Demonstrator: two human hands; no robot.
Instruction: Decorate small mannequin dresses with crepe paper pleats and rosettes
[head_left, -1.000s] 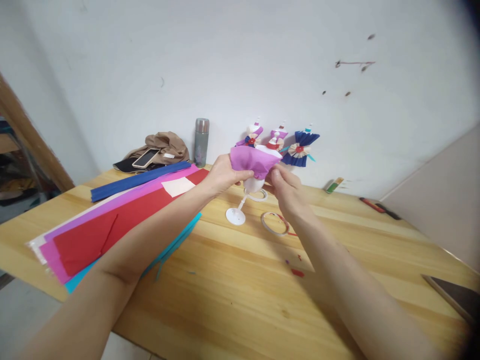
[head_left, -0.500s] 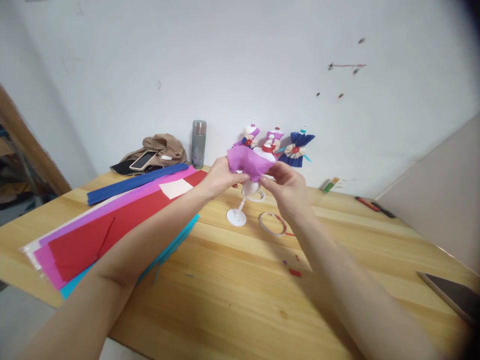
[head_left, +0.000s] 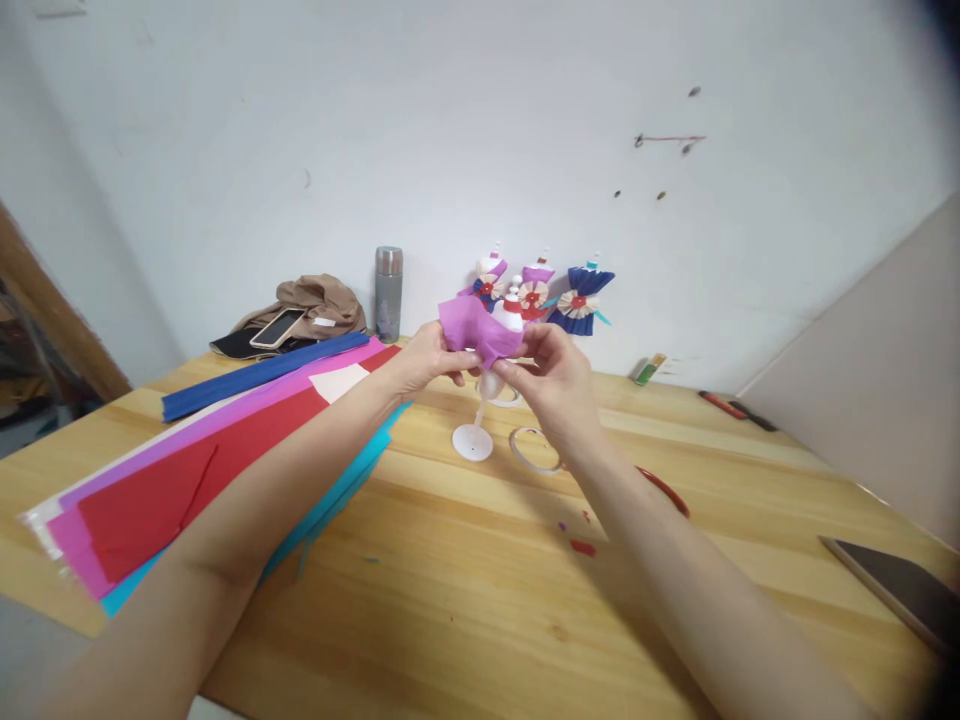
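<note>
A small white dress-form mannequin (head_left: 510, 319) with a red band at its neck leans a little to the right, its round white base (head_left: 472, 443) appearing lifted off the table. Purple crepe paper (head_left: 474, 328) is draped round the front of its body. My left hand (head_left: 429, 358) pinches the paper's lower left edge between thumb and fingers. On the other side, my right hand (head_left: 556, 372) is closed on the paper's lower right edge, thumb in front. The mannequin's far side is hidden.
Three dressed mannequins stand by the wall, one in blue (head_left: 579, 312). Tape rolls (head_left: 534, 468) lie beneath my hands. Left are stacked red paper (head_left: 150, 500), a blue roll (head_left: 262, 375), a phone (head_left: 277, 328) and a flask (head_left: 388, 295). A tablet-like device (head_left: 892, 590) lies right.
Both hands have shifted slightly left with the purple paper, and the mannequin leans less to the right. The whole view has moved a little. A red curved thing now shows beside my right forearm.
</note>
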